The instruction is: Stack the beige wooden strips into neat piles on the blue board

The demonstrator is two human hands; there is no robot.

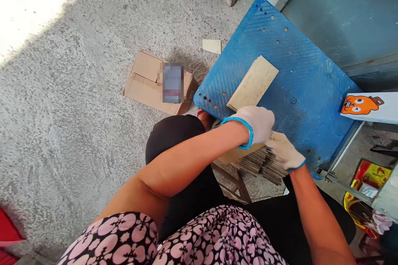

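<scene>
My left hand (256, 126), in a white knitted glove with a blue cuff, is closed above the near edge of a blue plastic tabletop (298, 74). My right hand (284, 150), gloved the same way, is closed too and meets the left one. What their fingers grip is hidden. Just below them is a stack of thin brown sheets (259, 161), edges toward me, with a pale flat panel (238, 155) partly under my left wrist. Beyond my left hand, a small pile of cream rectangular boards (253, 83) lies on the blue top.
Left of the table, a cardboard box (144, 83) sits on the concrete floor with a blurred object (173, 83) on it. A cream offcut (212, 45) lies nearby. At right are a white box with an orange cartoon (367, 105) and a red-yellow bag (370, 174).
</scene>
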